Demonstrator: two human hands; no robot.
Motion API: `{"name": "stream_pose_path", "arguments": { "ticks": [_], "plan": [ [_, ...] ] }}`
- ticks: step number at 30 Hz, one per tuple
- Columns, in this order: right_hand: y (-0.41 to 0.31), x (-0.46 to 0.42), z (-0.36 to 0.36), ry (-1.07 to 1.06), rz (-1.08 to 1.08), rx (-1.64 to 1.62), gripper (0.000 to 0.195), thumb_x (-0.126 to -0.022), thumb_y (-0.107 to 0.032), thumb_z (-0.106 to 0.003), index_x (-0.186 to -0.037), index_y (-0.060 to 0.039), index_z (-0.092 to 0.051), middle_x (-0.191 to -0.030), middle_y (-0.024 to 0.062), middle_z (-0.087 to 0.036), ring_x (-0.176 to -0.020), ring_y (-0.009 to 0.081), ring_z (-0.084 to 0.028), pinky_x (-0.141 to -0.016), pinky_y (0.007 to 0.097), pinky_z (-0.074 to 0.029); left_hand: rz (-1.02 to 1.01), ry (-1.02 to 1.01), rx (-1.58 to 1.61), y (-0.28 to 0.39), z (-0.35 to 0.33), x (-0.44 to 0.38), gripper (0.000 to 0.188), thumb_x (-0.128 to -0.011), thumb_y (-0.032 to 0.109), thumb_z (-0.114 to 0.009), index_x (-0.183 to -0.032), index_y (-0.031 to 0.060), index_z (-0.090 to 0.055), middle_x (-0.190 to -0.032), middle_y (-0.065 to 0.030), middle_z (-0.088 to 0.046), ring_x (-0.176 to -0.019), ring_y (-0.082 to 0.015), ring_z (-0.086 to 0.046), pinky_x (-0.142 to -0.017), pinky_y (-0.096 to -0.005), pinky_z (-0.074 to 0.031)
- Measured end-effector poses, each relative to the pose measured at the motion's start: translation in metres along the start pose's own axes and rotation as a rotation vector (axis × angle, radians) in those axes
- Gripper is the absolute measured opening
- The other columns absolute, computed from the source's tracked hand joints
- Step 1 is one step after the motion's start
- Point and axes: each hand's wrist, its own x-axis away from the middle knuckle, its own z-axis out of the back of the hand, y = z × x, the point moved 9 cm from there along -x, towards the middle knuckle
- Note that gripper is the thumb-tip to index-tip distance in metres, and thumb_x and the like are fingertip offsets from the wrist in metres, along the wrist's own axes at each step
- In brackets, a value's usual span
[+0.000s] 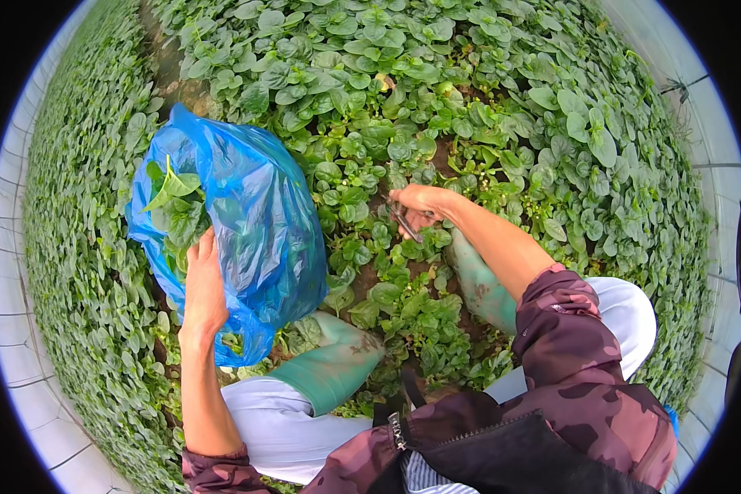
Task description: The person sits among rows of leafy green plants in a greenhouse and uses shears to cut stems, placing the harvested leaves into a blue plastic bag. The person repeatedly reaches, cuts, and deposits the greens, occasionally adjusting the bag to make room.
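A blue plastic bag [265, 216] bulges at the left among low leafy plants, its mouth open to the left. My left hand [205, 287] is at that mouth, its fingers partly hidden by green leaves [182, 216] and the bag's edge; whether they grip anything I cannot tell. Out over the plants, right of the bag, my right hand [421, 205] is closed around a small, dark hand tool [407, 223], too small in view to name exactly. Leafy plants [401, 296] grow below that hand, with brown soil between them.
My legs, in soiled green rubber boots [339, 364], straddle a strip of the plants. A narrow muddy furrow [176, 77] runs at the upper left, beyond the bag. Dense foliage [92, 247] spreads on both sides, up to pale sheeting [21, 309] at the edges.
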Motion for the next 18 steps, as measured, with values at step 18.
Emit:
{"name": "stream_pose_path", "arguments": {
  "ticks": [18],
  "plan": [
    [-0.112,0.187,-0.002,0.365,0.509,-0.222,0.047,-0.088,-0.058,-0.066,-0.101,-0.0139,-0.058,-0.089,0.0021,-0.063,-0.08,0.0158,-0.063,-0.072,0.0302,-0.047,0.013,0.108,-0.142,0.01,0.092,0.039,0.049,-0.086,0.025,-0.068,-0.129,0.0031,-0.06,-0.125,-0.0224,-0.062,-0.114,-0.037,-0.061,-0.096,-0.0447,-0.049]
  ]
}}
